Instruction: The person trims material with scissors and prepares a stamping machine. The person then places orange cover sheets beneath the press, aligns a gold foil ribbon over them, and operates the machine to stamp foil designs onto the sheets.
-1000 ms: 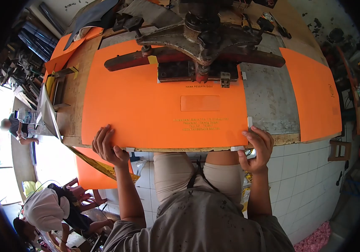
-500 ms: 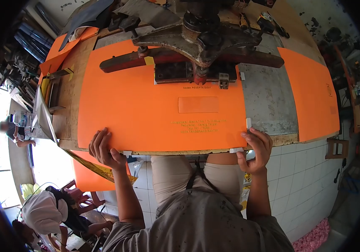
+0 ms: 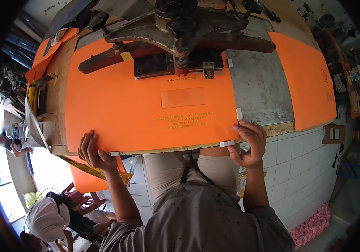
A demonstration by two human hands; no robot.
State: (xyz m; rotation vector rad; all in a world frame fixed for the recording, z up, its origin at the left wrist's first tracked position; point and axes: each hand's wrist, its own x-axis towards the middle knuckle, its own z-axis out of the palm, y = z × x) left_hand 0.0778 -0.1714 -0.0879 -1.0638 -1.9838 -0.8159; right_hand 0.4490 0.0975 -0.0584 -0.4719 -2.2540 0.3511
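Observation:
A large orange card sheet (image 3: 112,113) with gold lettering and a rectangular window lies on the bench under a dark metal press (image 3: 180,38). My left hand (image 3: 95,152) rests its fingers on the sheet's front edge at the left, thumb apart beside a small white tab (image 3: 115,154). At the right front corner, my right hand (image 3: 250,143) touches the sheet with its fingertips. Its thumb is spread away, near a second white tab (image 3: 227,143). Another white tab (image 3: 239,114) stands by the right edge. The press block (image 3: 154,66) covers part of the sheet's far side.
A second orange sheet (image 3: 306,84) lies to the right, beyond the grey metal bed (image 3: 257,84). More orange sheets (image 3: 54,52) are at the far left, near dark material (image 3: 68,21). A person in a white shirt (image 3: 47,216) bends at the lower left.
The camera view has shifted, so the bench and press appear farther left and higher. My hands stay at the same front corners of the sheet.

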